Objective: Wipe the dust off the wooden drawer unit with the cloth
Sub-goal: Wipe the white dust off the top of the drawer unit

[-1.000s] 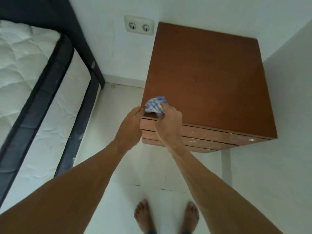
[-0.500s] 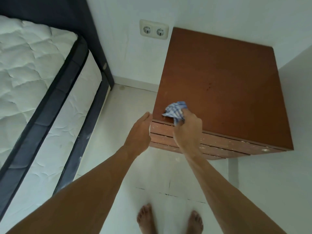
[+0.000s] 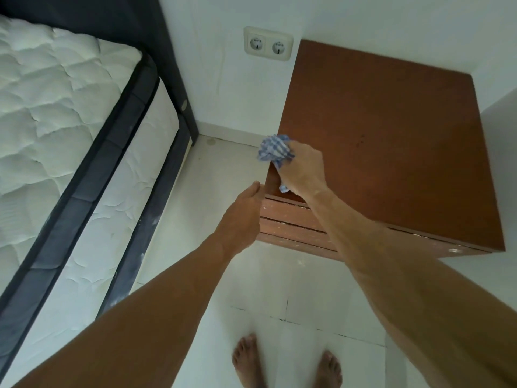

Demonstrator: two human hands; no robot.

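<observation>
The brown wooden drawer unit (image 3: 391, 152) stands in the room's corner, its flat top facing me and its dusty drawer fronts below. My right hand (image 3: 303, 170) is shut on a bunched blue-and-white checked cloth (image 3: 274, 149) and presses it on the top's left edge, near the front corner. My left hand (image 3: 242, 217) rests against the unit's front left corner beside the drawer fronts, holding nothing, fingers held loosely together.
A white quilted mattress (image 3: 56, 107) on a dark bed frame fills the left. A double wall socket (image 3: 267, 44) sits above the skirting. White walls close in behind and right of the unit. My bare feet (image 3: 288, 362) stand on the white floor.
My right hand has slid the cloth away from me along the top's left edge. The left hand has dropped a little from the corner. The view has shifted.
</observation>
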